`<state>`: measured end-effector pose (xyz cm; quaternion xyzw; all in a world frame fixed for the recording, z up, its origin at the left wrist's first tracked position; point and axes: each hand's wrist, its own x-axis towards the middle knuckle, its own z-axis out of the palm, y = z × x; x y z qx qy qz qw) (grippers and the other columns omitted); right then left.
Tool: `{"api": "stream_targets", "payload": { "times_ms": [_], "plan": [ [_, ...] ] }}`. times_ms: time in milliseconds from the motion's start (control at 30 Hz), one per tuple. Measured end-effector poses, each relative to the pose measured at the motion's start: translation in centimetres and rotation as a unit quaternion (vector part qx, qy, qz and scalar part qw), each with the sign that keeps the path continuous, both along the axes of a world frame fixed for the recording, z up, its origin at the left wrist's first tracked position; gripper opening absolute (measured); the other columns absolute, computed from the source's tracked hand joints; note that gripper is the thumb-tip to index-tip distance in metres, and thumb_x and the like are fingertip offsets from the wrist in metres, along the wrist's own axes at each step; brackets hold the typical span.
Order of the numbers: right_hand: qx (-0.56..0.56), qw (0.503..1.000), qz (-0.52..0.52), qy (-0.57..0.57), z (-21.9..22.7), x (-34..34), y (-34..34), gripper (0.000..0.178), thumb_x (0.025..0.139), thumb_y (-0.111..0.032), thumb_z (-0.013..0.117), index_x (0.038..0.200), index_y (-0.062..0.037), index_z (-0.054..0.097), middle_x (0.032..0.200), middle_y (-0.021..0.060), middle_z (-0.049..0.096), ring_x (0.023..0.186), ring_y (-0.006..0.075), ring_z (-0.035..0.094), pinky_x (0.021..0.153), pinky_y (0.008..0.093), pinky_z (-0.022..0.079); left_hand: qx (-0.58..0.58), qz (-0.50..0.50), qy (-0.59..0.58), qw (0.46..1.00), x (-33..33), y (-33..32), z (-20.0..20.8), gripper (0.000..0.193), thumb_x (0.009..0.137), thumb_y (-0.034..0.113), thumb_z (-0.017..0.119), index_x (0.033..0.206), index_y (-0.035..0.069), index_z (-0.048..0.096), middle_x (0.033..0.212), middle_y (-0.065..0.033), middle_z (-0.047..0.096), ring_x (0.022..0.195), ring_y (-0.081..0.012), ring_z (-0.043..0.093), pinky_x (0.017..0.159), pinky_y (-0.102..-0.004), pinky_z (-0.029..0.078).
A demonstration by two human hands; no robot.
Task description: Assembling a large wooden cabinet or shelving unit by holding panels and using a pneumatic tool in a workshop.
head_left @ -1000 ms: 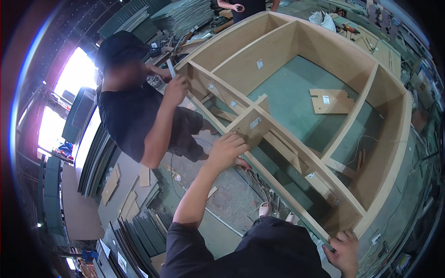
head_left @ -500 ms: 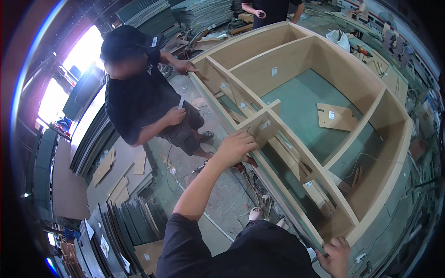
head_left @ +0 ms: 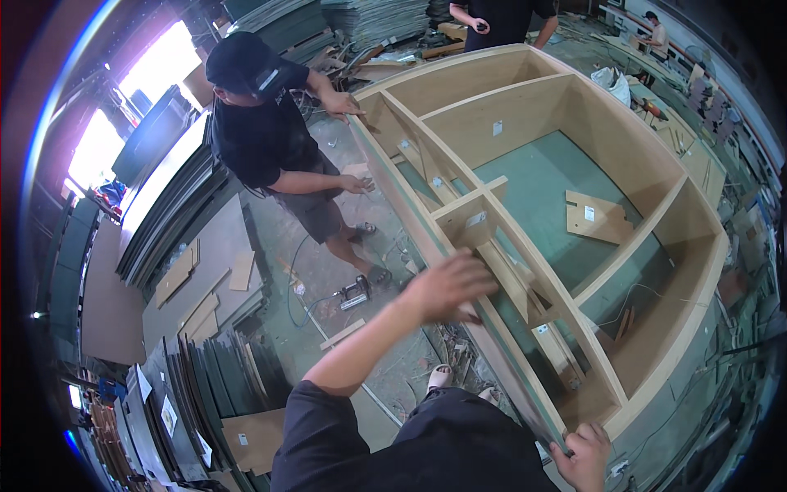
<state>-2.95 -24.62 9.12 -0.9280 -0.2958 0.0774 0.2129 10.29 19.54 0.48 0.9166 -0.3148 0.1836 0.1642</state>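
Observation:
A large wooden cabinet frame (head_left: 611, 324) with divided compartments and a curved side stands in front of me. My right hand (head_left: 584, 455) is closed round its near corner, fingers over the top edge. Over the frame's long left board, about midway along, my left hand (head_left: 455, 283) is blurred by motion, its fingers stretched out; whether it touches the board is unclear. A loose notched wooden panel (head_left: 597, 217) lies inside the largest compartment. At the far left corner, a co-worker's hand (head_left: 340, 105) rests on the frame, while that person's other hand (head_left: 357, 184) hangs lower.
On the floor at left lies a nail gun (head_left: 354, 291) with a hose. Stacked dark panels (head_left: 238, 394) stand at lower left, with flat sheets (head_left: 229, 303) beyond. Another person (head_left: 500, 25) stands behind the frame. A drill (head_left: 654, 110) lies on boards at far right.
My left hand has slid toward me along the board, opening from its grip. The co-worker's lower hand has moved right, toward the frame. My right hand stays at the corner.

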Motion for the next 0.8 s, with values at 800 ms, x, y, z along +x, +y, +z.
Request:
{"api": "stream_targets", "payload": {
  "times_ms": [800],
  "plan": [
    [0.008, 0.999, -0.014, -0.029, -3.8, -0.6, -1.4, 0.046, 0.072, -0.019, 0.088, 0.064, -0.0061, 0.045, 0.073, 0.0119, 0.046, 0.073, 0.0365, 0.051, 0.064, 0.0492, 0.038, -0.079, -0.067, -0.006, 0.995, -5.8, -12.7, -2.3, 0.049, 0.08, 0.062, 0.073, 0.098, 0.018, 0.063, 0.097, 0.003, 0.055, 0.108, -0.0197, 0.058, 0.116, -0.0667, 0.029]
  ]
}}
